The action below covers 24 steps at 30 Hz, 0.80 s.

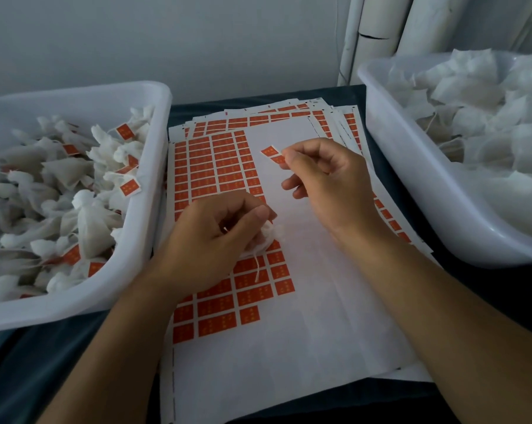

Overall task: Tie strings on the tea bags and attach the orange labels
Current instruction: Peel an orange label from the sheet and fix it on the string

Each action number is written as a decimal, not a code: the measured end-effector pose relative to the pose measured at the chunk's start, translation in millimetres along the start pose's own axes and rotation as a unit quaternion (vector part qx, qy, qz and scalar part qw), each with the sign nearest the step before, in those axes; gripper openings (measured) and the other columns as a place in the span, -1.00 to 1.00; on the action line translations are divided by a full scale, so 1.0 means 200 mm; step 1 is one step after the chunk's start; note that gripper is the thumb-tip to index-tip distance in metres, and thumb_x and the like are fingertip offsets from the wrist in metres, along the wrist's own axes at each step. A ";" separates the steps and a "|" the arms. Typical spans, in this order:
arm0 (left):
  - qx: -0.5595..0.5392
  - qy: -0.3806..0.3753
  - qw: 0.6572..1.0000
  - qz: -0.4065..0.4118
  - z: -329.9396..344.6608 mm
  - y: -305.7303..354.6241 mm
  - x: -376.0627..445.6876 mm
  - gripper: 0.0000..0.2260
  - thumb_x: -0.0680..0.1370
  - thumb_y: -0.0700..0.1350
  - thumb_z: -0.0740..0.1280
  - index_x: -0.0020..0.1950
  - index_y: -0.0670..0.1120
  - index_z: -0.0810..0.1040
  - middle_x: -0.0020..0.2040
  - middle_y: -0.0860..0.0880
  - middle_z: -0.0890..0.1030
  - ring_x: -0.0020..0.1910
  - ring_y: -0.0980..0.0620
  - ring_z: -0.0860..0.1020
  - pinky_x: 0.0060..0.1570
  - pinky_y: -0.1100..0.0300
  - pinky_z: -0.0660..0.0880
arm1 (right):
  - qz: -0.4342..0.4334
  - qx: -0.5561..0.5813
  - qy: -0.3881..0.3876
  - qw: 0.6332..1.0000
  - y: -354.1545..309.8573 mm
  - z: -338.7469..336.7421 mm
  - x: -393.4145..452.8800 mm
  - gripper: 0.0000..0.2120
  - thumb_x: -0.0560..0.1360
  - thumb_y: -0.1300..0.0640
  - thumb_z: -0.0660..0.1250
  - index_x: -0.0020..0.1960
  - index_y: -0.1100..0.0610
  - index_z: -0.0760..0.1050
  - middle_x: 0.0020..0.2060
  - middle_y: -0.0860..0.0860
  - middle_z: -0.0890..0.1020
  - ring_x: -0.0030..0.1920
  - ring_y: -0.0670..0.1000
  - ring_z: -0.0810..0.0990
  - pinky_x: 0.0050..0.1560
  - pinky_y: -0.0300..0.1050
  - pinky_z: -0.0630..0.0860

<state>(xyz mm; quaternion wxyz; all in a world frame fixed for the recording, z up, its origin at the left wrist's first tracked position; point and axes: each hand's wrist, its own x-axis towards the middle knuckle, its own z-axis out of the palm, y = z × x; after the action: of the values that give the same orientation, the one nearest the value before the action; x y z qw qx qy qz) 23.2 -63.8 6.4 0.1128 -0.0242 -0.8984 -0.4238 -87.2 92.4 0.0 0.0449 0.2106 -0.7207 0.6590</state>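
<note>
- Your right hand [323,172] pinches an orange label [272,154] above the label sheet [289,332] at the table's middle.
- Your left hand [216,237] grips the tea bag [272,235]; lay its string [257,269] inside the label before folding.

A small packing workbench: bins [154,96] of tea bags [66,169] flank stacked label sheets [216,166].

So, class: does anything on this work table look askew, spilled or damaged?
Nothing is spilled or damaged. The stack of label sheets is fanned unevenly at its far edge, sheets skewed against each other. Otherwise the left hand holds a tea bag and the right hand pinches a peeled orange label.
</note>
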 end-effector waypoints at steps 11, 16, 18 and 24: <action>0.177 -0.032 0.983 0.026 0.01 -0.02 -0.03 -0.68 0.45 0.21 0.50 0.15 0.24 0.55 -0.13 0.37 0.47 -0.13 0.28 0.55 -0.35 0.48 0.45 | 0.005 0.002 0.004 1.000 0.01 0.00 0.01 -0.94 0.62 0.06 0.38 0.02 0.01 0.62 -0.14 -0.19 0.72 -0.22 -0.10 0.72 -0.25 -0.29 0.62; 0.180 0.003 0.983 0.033 0.00 -0.04 -0.02 -0.79 0.54 0.09 0.41 0.16 0.16 0.67 -0.03 0.33 0.56 -0.13 0.25 0.60 -0.14 0.40 0.54 | 0.004 0.003 0.009 1.000 0.01 -0.01 0.01 -0.94 0.61 0.05 0.38 0.01 0.01 0.62 -0.14 -0.18 0.72 -0.22 -0.10 0.72 -0.25 -0.29 0.62; 0.176 0.014 0.984 0.030 -0.01 -0.04 -0.01 -0.79 0.57 0.03 0.40 0.19 0.15 0.67 -0.02 0.30 0.58 -0.12 0.26 0.61 -0.11 0.37 0.56 | 0.004 0.002 0.008 1.000 0.01 0.00 0.01 -0.94 0.61 0.05 0.39 0.01 0.01 0.62 -0.14 -0.18 0.72 -0.22 -0.10 0.72 -0.24 -0.29 0.63; 0.116 0.031 0.993 0.024 -0.01 -0.02 0.00 -0.79 0.61 0.06 0.27 0.15 0.14 0.67 0.01 0.31 0.63 -0.01 0.26 0.62 -0.11 0.42 0.57 | 0.001 0.003 0.005 1.000 0.01 0.00 0.00 -0.94 0.61 0.06 0.38 0.01 0.01 0.62 -0.15 -0.18 0.72 -0.22 -0.10 0.72 -0.26 -0.30 0.61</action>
<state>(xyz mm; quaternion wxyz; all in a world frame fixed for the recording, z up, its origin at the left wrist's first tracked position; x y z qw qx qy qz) 23.6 -69.0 4.3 0.1528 -0.0194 -0.9366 -0.3148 -88.6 93.2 -1.1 0.0472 0.2063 -0.7185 0.6625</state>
